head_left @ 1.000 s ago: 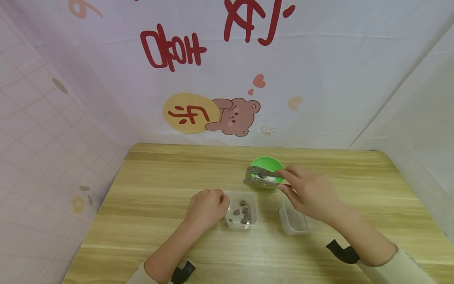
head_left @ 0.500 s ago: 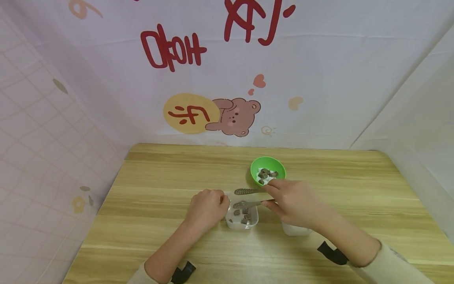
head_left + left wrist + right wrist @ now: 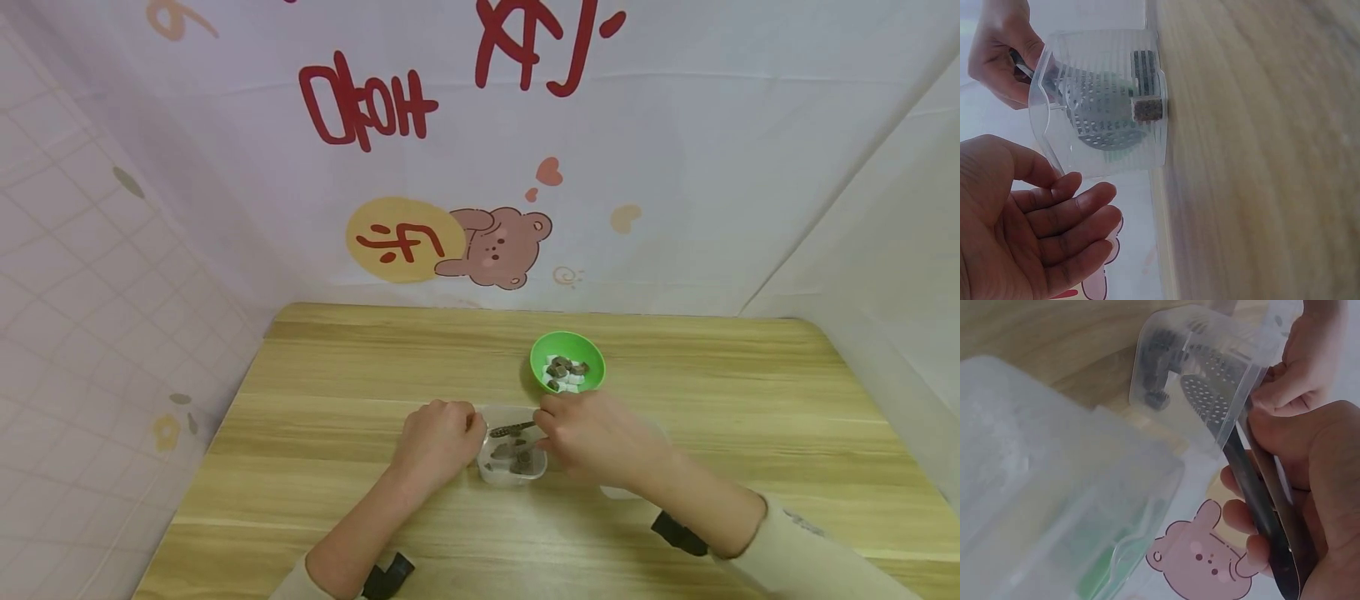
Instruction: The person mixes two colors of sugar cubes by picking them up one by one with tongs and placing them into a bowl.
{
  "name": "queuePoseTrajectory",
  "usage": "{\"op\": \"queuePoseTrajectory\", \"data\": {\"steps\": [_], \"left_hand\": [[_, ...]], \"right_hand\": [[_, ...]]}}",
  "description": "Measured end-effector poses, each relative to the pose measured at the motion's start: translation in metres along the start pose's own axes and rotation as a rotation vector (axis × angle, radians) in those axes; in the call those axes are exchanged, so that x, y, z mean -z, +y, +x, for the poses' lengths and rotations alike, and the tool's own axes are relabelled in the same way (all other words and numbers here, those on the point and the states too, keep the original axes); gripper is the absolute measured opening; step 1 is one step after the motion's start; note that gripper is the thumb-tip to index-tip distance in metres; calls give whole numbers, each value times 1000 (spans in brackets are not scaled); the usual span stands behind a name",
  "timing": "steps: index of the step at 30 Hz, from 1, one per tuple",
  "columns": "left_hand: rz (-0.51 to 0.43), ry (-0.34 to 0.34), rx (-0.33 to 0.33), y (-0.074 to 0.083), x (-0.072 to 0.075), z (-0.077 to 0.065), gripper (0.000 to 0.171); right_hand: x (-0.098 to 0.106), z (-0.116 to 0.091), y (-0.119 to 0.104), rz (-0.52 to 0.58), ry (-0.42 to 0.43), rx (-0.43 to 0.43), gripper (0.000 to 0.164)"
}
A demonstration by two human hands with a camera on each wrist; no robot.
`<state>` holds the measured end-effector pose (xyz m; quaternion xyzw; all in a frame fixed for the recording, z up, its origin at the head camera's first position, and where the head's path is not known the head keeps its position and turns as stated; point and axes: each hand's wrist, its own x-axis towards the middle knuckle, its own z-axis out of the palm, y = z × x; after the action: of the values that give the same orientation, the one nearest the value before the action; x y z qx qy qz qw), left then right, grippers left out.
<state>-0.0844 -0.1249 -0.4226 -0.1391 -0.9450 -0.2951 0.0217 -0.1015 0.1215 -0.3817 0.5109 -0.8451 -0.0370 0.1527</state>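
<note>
My left hand (image 3: pixel 438 437) pinches the rim corner of a clear plastic container (image 3: pixel 1100 165) between thumb and forefinger; its other fingers are loosely bent. Several small brown cubes (image 3: pixel 1147 108) lie in that container. My right hand (image 3: pixel 592 442) grips metal tongs (image 3: pixel 1266 494) whose perforated heads reach inside the container, spread apart. In the left wrist view, the tong heads stand beside the brown cubes; whether they touch any, I cannot tell. Behind the right hand is a green bowl (image 3: pixel 566 343) holding brown cubes (image 3: pixel 561 367) and white cubes (image 3: pixel 574 380).
A second clear container (image 3: pixel 621 493) stands to the right, mostly covered by my right hand and forearm; it looms large in the right wrist view. Everything rests on a wooden table (image 3: pixel 337 367) with a printed cloth (image 3: pixel 675 167) behind it.
My right hand has brought the tongs from over the green bowl leftward and toward me, down into the left container. The left hand has stayed in place.
</note>
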Motion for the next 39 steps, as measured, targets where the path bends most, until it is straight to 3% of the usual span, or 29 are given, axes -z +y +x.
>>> {"op": "queuePoseTrajectory", "data": {"steps": [13, 21, 29, 34, 39], "left_hand": [[13, 6, 2, -1, -1, 1, 44], [3, 8, -5, -1, -1, 0, 44], [8, 16, 0, -1, -2, 0, 44], [-4, 21, -2, -1, -2, 0, 44], [-13, 16, -1, -1, -2, 0, 45]], "right_hand": [[0, 8, -6, -52, -46, 5, 28], [3, 1, -1, 37, 71, -30, 22], [9, -11, 10, 134, 197, -125, 17], [17, -19, 23, 220, 273, -169, 17], [27, -32, 41, 220, 356, -238, 19]]}}
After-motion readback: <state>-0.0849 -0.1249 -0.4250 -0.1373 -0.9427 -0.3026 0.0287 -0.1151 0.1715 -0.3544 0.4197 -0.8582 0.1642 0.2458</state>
